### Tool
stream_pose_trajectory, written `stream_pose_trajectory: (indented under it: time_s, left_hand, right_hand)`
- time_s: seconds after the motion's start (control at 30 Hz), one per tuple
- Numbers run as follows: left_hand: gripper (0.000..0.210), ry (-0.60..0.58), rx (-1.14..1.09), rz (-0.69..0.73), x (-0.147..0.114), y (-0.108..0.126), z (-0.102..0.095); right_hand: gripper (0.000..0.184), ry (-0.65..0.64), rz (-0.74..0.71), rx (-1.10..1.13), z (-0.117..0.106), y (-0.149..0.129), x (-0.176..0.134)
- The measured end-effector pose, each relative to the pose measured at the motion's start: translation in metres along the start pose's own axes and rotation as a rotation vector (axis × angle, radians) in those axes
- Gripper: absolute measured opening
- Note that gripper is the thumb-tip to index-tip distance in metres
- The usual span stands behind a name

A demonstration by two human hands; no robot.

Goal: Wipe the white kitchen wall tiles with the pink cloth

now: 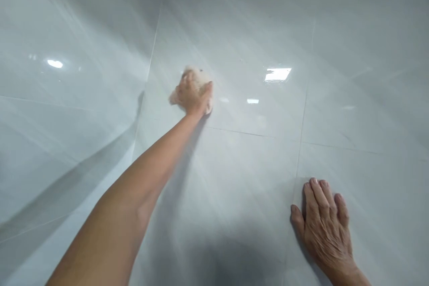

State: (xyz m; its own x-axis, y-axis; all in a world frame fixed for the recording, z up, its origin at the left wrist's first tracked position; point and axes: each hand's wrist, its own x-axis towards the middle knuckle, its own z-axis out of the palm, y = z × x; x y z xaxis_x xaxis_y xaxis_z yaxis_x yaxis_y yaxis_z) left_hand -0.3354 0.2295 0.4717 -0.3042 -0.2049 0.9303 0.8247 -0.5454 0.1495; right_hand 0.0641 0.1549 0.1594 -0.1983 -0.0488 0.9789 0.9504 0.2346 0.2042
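Note:
My left hand is stretched far out and presses a pale cloth against the glossy tiled wall. The cloth is bunched under the palm and shows beyond the fingers and beside the thumb; the hand is slightly blurred. Lower right, my right hand lies flat on the same wall with its thumb spread out, holding nothing. It rests just right of an upright tile joint.
A second tiled wall meets this one in a corner at the left, with the shadow of an arm across it. Thin joints divide the large grey-white tiles. Bright lamp reflections shine on both walls.

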Motion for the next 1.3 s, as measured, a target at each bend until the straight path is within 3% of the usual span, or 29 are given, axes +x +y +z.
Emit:
stream_pose_trajectory:
  time_s: [0.13,0.2,0.27,0.4,0.53,0.6,0.7,0.93,1.07,1.3]
  left_hand:
    - [0.086,-0.08,-0.131,0.209,-0.021,0.119,0.067]
    - [0.081,-0.14,-0.135,0.328,-0.047,0.176,0.082]
    - [0.076,-0.186,-0.109,0.424,-0.077,0.222,0.085]
    - [0.072,-0.293,-0.086,0.648,-0.137,0.276,0.07]
    - [0.073,-0.392,-0.026,0.811,-0.172,0.289,0.057]
    - [0.075,-0.392,-0.028,0.827,-0.174,0.279,0.053]
    - [0.076,-0.349,-0.083,0.748,-0.166,0.243,0.043]
    - [0.071,-0.114,-0.097,0.489,-0.156,0.115,-0.008]
    - [0.079,-0.065,-0.032,0.41,-0.151,0.043,-0.046]
    - [0.103,-0.117,0.057,-0.053,-0.144,-0.067,-0.114]
  right_hand:
    - [0.07,0.012,-0.013,-0.004,0.0,0.001,0.001]
    - [0.069,0.011,-0.017,-0.011,0.0,0.001,0.001]
    - [0.069,0.015,-0.021,-0.016,0.0,0.001,0.002]
    - [0.069,0.023,-0.023,-0.039,0.0,0.002,0.002]
    - [0.069,0.031,-0.009,-0.023,-0.002,0.005,-0.001]
    - [0.068,0.022,0.002,-0.007,-0.002,0.005,-0.002]
    - [0.067,0.018,0.017,0.008,-0.003,0.005,-0.002]
    - [0.069,-0.015,0.038,0.005,-0.007,0.002,-0.003]
    - [0.07,-0.02,0.051,0.02,-0.007,0.002,-0.004]
    - [0.074,-0.032,0.016,-0.009,-0.008,0.006,-0.003]
